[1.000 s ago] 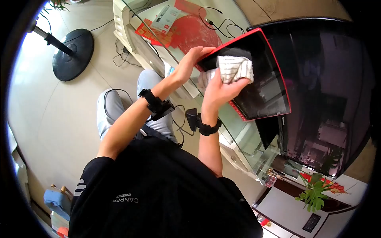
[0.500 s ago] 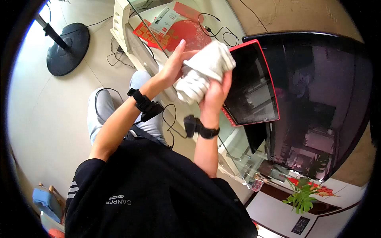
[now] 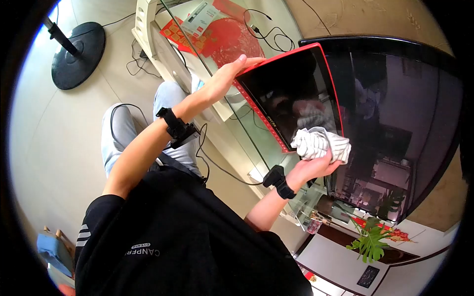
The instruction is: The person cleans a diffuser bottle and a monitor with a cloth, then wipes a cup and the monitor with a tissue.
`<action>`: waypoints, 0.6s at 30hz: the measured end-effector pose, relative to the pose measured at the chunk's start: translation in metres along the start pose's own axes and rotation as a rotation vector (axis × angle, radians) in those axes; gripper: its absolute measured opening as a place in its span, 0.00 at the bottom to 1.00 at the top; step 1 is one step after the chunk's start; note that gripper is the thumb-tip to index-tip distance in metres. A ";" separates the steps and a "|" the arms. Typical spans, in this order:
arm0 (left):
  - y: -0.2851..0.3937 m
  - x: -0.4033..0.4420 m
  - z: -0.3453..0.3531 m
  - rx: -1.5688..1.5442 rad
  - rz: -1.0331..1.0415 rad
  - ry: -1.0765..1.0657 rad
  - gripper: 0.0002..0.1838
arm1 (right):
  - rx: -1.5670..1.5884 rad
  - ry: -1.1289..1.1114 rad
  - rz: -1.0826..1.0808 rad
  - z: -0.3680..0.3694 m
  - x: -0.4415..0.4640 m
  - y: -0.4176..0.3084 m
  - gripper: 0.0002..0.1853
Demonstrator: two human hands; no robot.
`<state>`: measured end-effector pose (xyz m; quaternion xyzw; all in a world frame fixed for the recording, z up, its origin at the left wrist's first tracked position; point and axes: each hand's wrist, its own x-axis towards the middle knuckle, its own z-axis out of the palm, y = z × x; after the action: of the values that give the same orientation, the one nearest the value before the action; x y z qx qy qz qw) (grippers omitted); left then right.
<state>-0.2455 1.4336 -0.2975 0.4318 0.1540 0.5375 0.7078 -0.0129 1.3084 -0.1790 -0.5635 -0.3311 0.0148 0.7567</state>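
Note:
A red-framed device with a dark glossy panel (image 3: pixel 291 84) is tilted over the glass shelf. My left hand (image 3: pixel 224 81) grips its upper left edge, the fingers partly hidden at the frame. My right hand (image 3: pixel 316 167) is closed on a crumpled white striped cloth (image 3: pixel 321 144), which rests against the panel's lower right corner. The cloth and hand are reflected in the panel. Black straps with small boxes are on both wrists.
A large black television screen (image 3: pixel 385 128) stands just right of the device. On the glass shelf (image 3: pixel 247 116) lie a red packet (image 3: pixel 177 37), a white box (image 3: pixel 200 19) and a black cable (image 3: pixel 266 34). A green plant (image 3: pixel 370 241) is at the lower right.
My left hand has gone from the cloth to the device's edge. My right hand has carried the cloth right and down onto the panel's lower corner.

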 end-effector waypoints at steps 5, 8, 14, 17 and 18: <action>-0.004 0.001 -0.002 0.013 0.012 -0.005 0.37 | -0.195 -0.100 -0.144 0.035 -0.012 0.008 0.23; -0.005 0.002 -0.006 -0.011 0.002 -0.046 0.38 | -0.305 -0.127 -0.245 0.068 -0.027 0.010 0.22; -0.001 0.000 -0.006 -0.030 -0.030 -0.058 0.38 | -0.490 -0.219 -0.392 0.117 -0.045 0.005 0.27; -0.004 0.002 -0.006 -0.049 -0.044 -0.060 0.38 | -0.525 -0.272 -0.552 0.143 -0.052 0.009 0.25; -0.003 0.002 -0.006 -0.057 -0.048 -0.060 0.38 | -0.486 -0.312 -0.548 0.151 -0.059 0.005 0.24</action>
<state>-0.2471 1.4376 -0.3025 0.4233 0.1278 0.5114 0.7369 -0.1352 1.4148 -0.1900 -0.6080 -0.5741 -0.1810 0.5176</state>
